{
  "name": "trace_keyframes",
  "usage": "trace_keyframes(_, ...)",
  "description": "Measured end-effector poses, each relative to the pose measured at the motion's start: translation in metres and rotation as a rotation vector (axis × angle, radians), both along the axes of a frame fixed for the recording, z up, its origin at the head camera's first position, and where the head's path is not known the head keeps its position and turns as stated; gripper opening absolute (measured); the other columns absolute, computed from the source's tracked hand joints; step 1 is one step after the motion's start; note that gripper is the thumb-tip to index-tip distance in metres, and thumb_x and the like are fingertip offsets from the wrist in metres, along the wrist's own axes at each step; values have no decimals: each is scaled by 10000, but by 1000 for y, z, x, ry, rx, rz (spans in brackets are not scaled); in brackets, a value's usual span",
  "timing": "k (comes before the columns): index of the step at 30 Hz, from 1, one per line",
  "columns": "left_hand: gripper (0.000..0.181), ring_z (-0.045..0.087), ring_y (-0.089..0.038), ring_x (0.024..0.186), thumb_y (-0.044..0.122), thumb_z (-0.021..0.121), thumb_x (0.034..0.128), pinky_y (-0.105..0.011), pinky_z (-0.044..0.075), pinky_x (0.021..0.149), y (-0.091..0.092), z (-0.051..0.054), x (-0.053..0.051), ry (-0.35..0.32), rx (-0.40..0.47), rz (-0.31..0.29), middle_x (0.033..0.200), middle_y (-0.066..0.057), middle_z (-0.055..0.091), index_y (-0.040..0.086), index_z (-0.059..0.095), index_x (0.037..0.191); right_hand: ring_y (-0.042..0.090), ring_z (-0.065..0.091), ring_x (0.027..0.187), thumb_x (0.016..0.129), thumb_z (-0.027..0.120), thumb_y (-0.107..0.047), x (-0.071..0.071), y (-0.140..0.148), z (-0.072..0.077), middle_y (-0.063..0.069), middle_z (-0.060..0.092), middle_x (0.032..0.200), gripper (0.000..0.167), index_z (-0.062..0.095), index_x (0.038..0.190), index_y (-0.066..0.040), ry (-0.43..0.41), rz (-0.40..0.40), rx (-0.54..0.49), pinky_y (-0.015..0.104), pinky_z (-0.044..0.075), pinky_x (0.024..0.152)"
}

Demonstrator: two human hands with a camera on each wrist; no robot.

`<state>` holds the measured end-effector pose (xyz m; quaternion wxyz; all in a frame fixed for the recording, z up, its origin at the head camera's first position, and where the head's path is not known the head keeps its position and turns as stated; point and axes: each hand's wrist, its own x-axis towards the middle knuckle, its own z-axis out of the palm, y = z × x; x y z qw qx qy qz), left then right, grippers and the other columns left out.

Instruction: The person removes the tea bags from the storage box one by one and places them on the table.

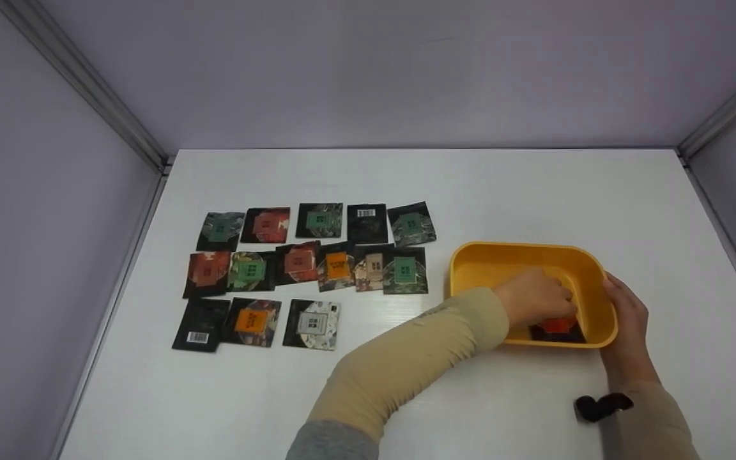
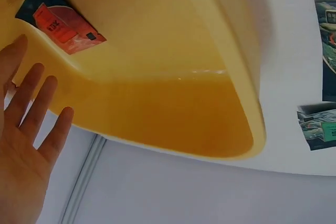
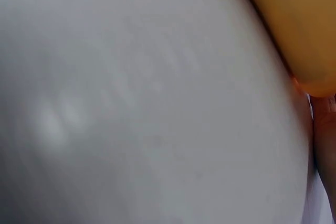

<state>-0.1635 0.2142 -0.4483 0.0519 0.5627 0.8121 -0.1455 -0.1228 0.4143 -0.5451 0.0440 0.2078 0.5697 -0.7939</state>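
Observation:
My left hand [image 1: 534,297] reaches down inside a yellow plastic bin [image 1: 515,249]. In the left wrist view the fingers of that left hand [image 2: 31,119] are spread apart and hold nothing. Close to its fingertips, a black-and-red square sachet [image 2: 65,24] lies on the bin's floor; in the head view the sachet [image 1: 558,327] is partly covered by the hand. Against the outside of the bin's right end, my right hand [image 1: 628,313] holds the wall with bent fingers; its thumb is hidden. Only a sliver of the right hand [image 3: 325,129] shows in the right wrist view.
Left of the bin, several square sachets [image 1: 319,220] lie on the white table [image 1: 246,409] in three rough rows, some overlapping. A black strap [image 1: 603,407] is near the right forearm. Grey walls [image 1: 406,76] enclose the table's back and sides.

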Motion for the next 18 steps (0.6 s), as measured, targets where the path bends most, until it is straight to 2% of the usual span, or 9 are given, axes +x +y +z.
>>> trace_keyframes(5, 311, 555, -57, 1057, 193, 534, 1037, -180, 432, 863, 8, -20, 3, -36, -51, 21, 1247, 123, 588, 332, 574, 1312, 119, 516, 1179, 993, 600, -365, 0, 0, -1, -25, 524, 1397, 514, 503, 1455, -161, -6, 2, -20, 195, 477, 935)
trace_keyframes(8, 300, 495, -26, 1001, 231, 492, 1057, -166, 385, 851, 14, -30, 5, -57, -103, 59, 1188, 145, 555, 354, 547, 1325, 118, 515, 1183, 994, 599, -367, 0, 1, 0, -20, 518, 1405, 517, 501, 1456, -154, 6, 4, -18, 192, 470, 944)
trace_keyframes(12, 225, 444, 19, 904, 364, 439, 1065, -143, 340, 819, 28, -44, 2, -159, -98, 190, 983, 169, 529, 337, 543, 1263, 113, 517, 1186, 987, 611, -371, 0, 1, 0, -21, 517, 1412, 520, 508, 1453, -163, 3, -3, -37, 193, 469, 945)
trace_keyframes(15, 245, 463, 66, 894, 458, 469, 1031, -100, 335, 808, 38, -60, -5, -270, 14, 295, 942, 195, 563, 315, 571, 1202, 107, 546, 1162, 979, 632, -341, -1, 0, -1, -19, 559, 1367, 499, 539, 1428, -143, 15, -25, -70, 202, 482, 933)
trace_keyframes(16, 252, 467, 86, 927, 462, 480, 1024, -90, 339, 823, 40, -64, -6, -268, 32, 300, 987, 217, 582, 323, 577, 1210, 107, 557, 1152, 978, 638, -326, -1, -1, -1, -15, 574, 1345, 487, 552, 1416, -131, 26, -34, -79, 207, 488, 929)
trace_keyframes(17, 250, 461, 94, 979, 437, 470, 1031, -90, 333, 838, 42, -66, -6, -208, -4, 275, 1065, 229, 583, 326, 565, 1234, 107, 568, 1139, 978, 640, -314, -1, -1, -1, -14, 590, 1321, 470, 567, 1401, -123, 33, -42, -84, 211, 493, 923)
trace_keyframes(18, 272, 453, 73, 997, 378, 437, 1052, -89, 322, 822, 42, -66, -5, -222, -36, 299, 1110, 199, 572, 286, 551, 1281, 109, 577, 1128, 976, 645, -297, -1, -1, -1, -12, 603, 1300, 454, 580, 1386, -113, 41, -51, -96, 216, 499, 918)
